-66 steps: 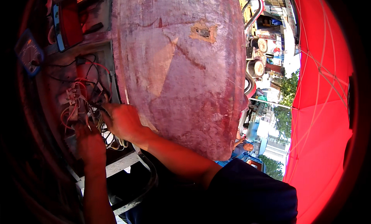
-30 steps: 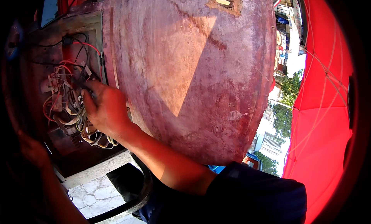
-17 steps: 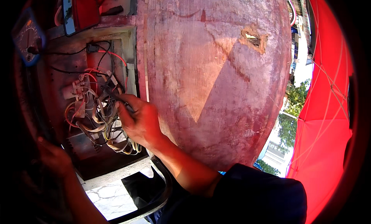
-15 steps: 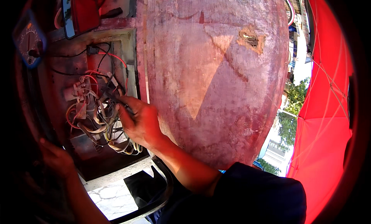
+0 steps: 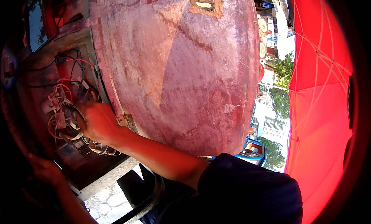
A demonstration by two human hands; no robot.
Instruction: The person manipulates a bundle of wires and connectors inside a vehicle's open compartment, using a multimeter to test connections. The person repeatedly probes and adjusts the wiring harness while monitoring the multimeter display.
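My right hand [image 5: 96, 121] reaches into a rusty recessed box, its fingers closed among a tangled wire bundle [image 5: 67, 133] with pale connectors. A thin dark piece shows at the fingertips, but most of what they hold is hidden. My left hand [image 5: 46, 170] is by the dark near-left edge of the box; deep shadow hides most of its fingers. At the far left, a blue-rimmed multimeter [image 5: 8, 69] is partly lost in the dark rim of the picture. From its side a black lead [image 5: 50, 85] runs towards the wires. Above the bundle, a red wire [image 5: 83, 61] meets a small black connector [image 5: 60, 59].
A worn reddish panel [image 5: 185, 81] with a ragged hole near its top fills the middle. A mirror-like pane [image 5: 36, 25] stands upper left. A curved dark bar [image 5: 148, 204] crosses below my right arm, over pale cracked ground [image 5: 104, 199]. Red fabric [image 5: 320, 108] hangs at the right.
The view has shifted, so the box, panel and multimeter appear further left. My right hand stays at the wires, now slightly deeper over the bundle and covering the dark thin piece more.
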